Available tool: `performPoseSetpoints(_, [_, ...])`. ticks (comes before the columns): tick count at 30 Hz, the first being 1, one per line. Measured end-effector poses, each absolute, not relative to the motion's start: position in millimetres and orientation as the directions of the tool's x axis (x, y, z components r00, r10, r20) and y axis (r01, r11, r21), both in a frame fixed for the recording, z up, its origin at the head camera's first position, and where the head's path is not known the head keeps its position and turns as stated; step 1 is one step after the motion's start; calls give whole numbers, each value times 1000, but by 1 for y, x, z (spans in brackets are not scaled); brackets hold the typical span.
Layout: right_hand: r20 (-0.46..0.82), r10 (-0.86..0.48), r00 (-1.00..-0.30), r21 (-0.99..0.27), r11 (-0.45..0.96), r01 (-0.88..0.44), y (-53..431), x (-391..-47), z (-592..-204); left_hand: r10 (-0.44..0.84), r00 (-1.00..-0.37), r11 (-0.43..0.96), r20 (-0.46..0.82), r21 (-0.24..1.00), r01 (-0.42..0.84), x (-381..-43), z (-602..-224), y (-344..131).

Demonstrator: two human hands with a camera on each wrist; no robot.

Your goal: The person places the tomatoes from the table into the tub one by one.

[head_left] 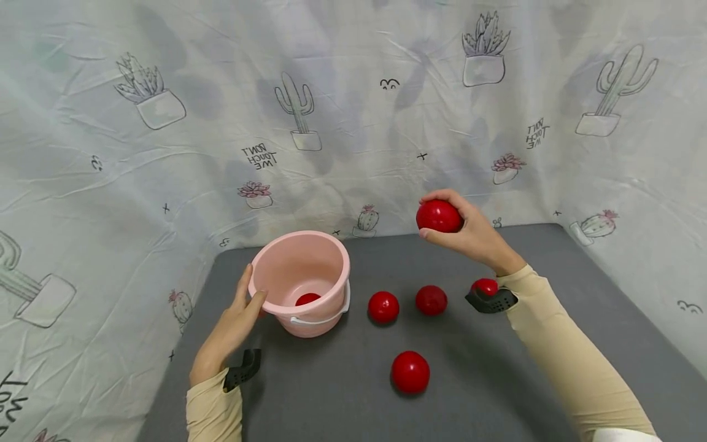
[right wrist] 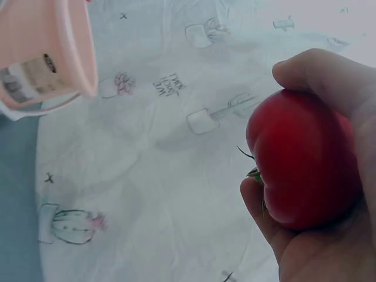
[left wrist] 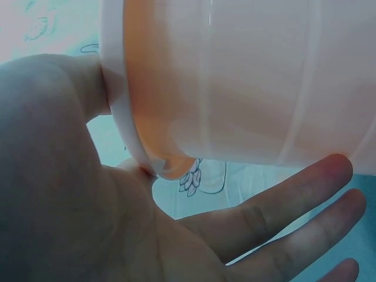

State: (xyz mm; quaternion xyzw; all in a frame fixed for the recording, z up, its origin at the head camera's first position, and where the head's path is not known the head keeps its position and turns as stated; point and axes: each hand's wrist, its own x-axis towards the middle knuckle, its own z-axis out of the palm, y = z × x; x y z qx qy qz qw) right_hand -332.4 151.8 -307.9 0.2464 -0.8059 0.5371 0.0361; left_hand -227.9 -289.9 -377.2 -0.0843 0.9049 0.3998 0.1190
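1. Grasping a glossy round red tomato (head_left: 439, 216) up high in the right hand (head_left: 469, 234), fully wrapped, probably against slipping.
2. Pinching a pale pink plastic bucket (head_left: 298, 261) by its rim with the left hand (head_left: 233, 322), likely just to steady it.
3. Spotting one tomato inside (head_left: 307, 299), four loose tomatoes (head_left: 410, 372) right of it on the grey worktop (head_left: 331, 393).
4. Got decent open air between bucket and raised hand, less near the back edge and cactus-print fabric (head_left: 353, 135).

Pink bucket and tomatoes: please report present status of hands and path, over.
Right hand holds tomato, raised, outside the bucket. Left hand holds pink bucket at rim. No obstacle seen between held tomato and bucket.
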Motion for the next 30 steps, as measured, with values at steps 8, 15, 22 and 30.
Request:
performPoseSetpoints(8, [339,-394,-854,-835,293,-466,129,-358,-279,-56,-953,660,-298,705,-260,-229,-379,-292])
performPoseSetpoints(15, [299,-417,-858,-851,291,-438,110,-378,-257,-62,-954,674,-293,693,-256,-230,-381,-292])
performPoseSetpoints(22, [296,-448,-843,-910,137,-392,88,-385,-249,-61,-960,677,-273,695,-241,-233,-386,-288])
performPoseSetpoints(30, [317,-528,-788,-947,-138,-289,43,-405,-241,-58,-966,662,-250,715,-225,-238,-383,-293])
